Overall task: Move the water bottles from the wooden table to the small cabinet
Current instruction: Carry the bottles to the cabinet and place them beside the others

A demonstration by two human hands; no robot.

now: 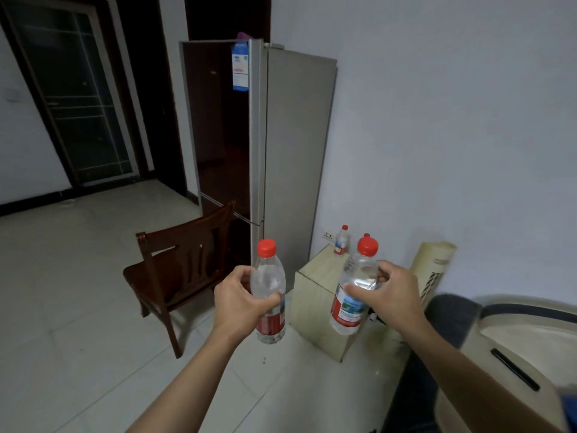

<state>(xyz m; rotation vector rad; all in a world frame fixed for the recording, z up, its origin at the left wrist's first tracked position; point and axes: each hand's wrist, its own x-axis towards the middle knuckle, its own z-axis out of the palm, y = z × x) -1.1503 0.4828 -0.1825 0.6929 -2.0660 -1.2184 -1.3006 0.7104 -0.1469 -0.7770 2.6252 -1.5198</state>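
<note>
I carry two clear water bottles with red caps and red labels. My left hand (242,300) grips one bottle (269,279) upright, above the floor left of the small cabinet. My right hand (392,292) grips the other bottle (356,276), tilted slightly, in front of the small pale cabinet (315,295). A third small bottle (341,240) stands on the cabinet's top near the wall, and a red cap shows just behind the right-hand bottle's cap. The wooden table is out of view.
A dark wooden chair (175,270) stands left of the cabinet. A tall grey fridge (274,145) rises behind it against the white wall. A cream heater (432,270) stands right of the cabinet, and a sofa arm (515,339) fills the lower right. Pale tiles cover the floor.
</note>
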